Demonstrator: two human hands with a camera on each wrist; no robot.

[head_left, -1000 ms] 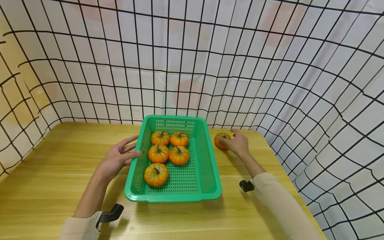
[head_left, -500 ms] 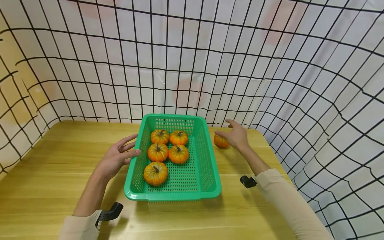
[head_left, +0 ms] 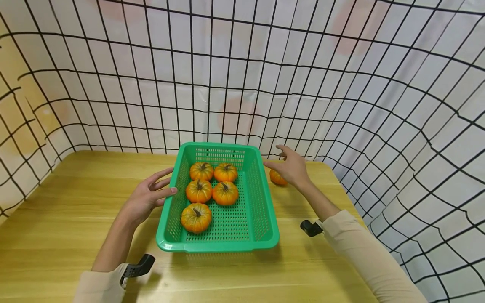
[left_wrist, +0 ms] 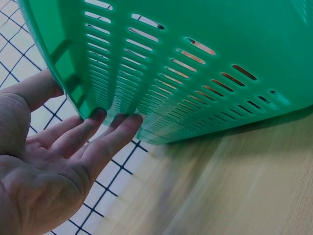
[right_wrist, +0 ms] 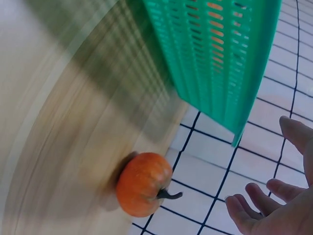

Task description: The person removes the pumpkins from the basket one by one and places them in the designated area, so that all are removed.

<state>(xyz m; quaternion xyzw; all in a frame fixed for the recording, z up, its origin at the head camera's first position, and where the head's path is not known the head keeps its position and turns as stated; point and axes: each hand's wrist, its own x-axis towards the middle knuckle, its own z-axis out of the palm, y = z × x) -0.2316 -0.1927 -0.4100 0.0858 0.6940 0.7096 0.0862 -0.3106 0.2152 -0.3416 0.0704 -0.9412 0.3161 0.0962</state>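
A green plastic basket (head_left: 219,247) stands on the table with several small orange pumpkins (head_left: 199,191) inside, grouped toward its left and far side. At its left side, my left hand (head_left: 145,198) rests its thumb on the rim, while its fairly straight fingers (left_wrist: 117,137) touch the slotted outer wall. One more pumpkin (right_wrist: 144,185) lies on the table right of the basket. My right hand (head_left: 292,168) hovers above that pumpkin with spread fingers, holding nothing, thumb near the basket's right rim. In the head view this hand partly hides the loose pumpkin.
The wooden table (head_left: 87,202) ends at the back against a white wall covering with black grid netting (head_left: 223,75). The netting also rises along the left and right sides. Each wrist wears a black camera mount (head_left: 140,266).
My right hand has drawn away from the loose pumpkin, moving up and left toward the basket's right rim. The left hand and basket have stayed in place.
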